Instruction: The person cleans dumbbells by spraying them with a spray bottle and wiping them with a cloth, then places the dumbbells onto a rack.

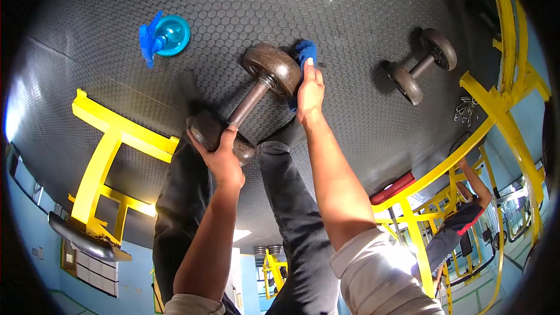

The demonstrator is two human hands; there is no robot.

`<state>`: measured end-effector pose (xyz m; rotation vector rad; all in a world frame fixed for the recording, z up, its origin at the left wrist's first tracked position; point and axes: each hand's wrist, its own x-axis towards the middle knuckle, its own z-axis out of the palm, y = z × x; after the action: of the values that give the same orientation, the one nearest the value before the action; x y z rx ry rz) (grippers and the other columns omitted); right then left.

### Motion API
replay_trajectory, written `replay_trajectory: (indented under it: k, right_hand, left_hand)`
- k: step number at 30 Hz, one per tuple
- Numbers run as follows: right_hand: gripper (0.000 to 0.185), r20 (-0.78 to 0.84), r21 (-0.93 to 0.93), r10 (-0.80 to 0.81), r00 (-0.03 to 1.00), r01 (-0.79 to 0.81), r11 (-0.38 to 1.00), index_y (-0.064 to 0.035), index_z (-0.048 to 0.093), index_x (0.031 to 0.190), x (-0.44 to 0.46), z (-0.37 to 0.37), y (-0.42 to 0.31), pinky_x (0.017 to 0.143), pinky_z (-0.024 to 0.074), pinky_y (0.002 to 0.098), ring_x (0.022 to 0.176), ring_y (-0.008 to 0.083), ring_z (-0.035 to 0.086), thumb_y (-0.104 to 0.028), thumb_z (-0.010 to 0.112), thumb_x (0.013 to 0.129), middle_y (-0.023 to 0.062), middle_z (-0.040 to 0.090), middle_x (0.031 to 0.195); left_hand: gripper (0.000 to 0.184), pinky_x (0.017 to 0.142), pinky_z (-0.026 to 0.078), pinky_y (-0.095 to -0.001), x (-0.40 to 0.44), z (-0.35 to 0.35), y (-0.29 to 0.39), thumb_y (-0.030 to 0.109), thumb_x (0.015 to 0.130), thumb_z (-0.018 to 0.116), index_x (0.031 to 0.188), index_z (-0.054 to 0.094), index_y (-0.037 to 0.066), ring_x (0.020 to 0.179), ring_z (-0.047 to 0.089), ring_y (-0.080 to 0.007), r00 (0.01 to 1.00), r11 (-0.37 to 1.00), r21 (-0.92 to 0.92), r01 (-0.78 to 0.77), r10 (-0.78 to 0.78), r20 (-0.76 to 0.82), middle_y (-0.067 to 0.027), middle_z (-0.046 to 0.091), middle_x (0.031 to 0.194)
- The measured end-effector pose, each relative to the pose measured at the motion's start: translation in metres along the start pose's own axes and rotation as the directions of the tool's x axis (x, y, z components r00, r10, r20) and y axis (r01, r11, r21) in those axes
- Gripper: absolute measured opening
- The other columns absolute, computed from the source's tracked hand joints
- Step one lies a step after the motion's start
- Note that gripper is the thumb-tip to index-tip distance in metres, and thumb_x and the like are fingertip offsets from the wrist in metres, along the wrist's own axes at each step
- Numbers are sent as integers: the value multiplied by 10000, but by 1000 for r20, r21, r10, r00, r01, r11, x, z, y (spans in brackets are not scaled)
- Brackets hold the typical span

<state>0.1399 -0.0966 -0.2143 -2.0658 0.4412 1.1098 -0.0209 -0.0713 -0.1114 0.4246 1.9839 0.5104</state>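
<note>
A worn brown dumbbell [249, 102] lies at a slant on the black studded floor, between and just ahead of the knees. My left hand [224, 157] is wrapped round its nearer end, with the fingers by the bar and the weight. At the farther weight, my right hand [310, 90] holds a blue cloth [305, 51] against the outer side. Part of the cloth is hidden behind the fingers and the weight.
A blue spray bottle [169, 36] is at the upper left. Another dumbbell [421, 69] lies to the right. Yellow metal frames [96, 157] stand on both sides. Another person [452, 230] is at the lower right, among gym equipment.
</note>
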Motion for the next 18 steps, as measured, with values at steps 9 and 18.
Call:
replay_trajectory:
  k: [9,18]
  right_hand:
    - [750,250,515,349,903,-429,742,-28,260,1402,14,7,43,1031,341,469,1279,303,382,-252,684,825,165,366,1419]
    - [604,720,444,324,614,-766,464,4,385,1313,38,-19,52,997,385,540,1206,359,480,-217,662,824,202,449,1355]
  left_hand:
    - [592,854,470,-356,63,-53,-55,163,715,728,1231,470,32,996,566,-216,907,907,-67,415,-406,114,-84,555,1121]
    - [881,967,396,-391,40,20,-5,441,743,730,1382,300,13,1182,474,-294,989,645,752,-137,133,67,-169,427,1322]
